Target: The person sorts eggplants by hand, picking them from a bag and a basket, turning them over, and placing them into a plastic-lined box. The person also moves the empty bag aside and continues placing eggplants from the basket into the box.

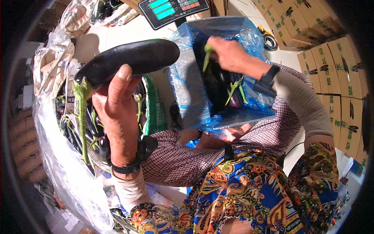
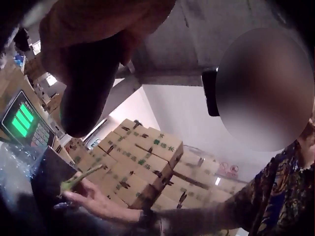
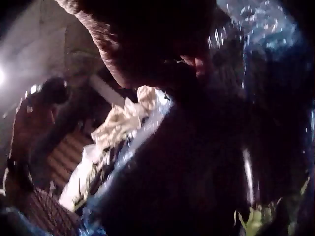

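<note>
My left hand [image 1: 119, 105] holds up a large dark purple eggplant [image 1: 134, 58], thumb across its side. Its long green stem [image 1: 82, 117] hangs down at the left. In the left wrist view, this eggplant [image 2: 83, 103] points downward from the fingers. My right hand [image 1: 231, 56] is inside a box lined with blue plastic [image 1: 182, 84], gripping another eggplant at its green stem end [image 1: 207, 54]; the fingers hide part of it. More dark eggplants [image 1: 220, 85] with green stems lie in the box.
A scale display [image 1: 165, 9] with lit digits stands behind the box. Printed cartons [image 1: 331, 70] are stacked at the right. At the left, a large open bag [image 1: 66, 156] holds many eggplants, beside crumpled white sacks [image 1: 50, 70]. A black and yellow tape measure [image 1: 268, 39] lies beyond the box.
</note>
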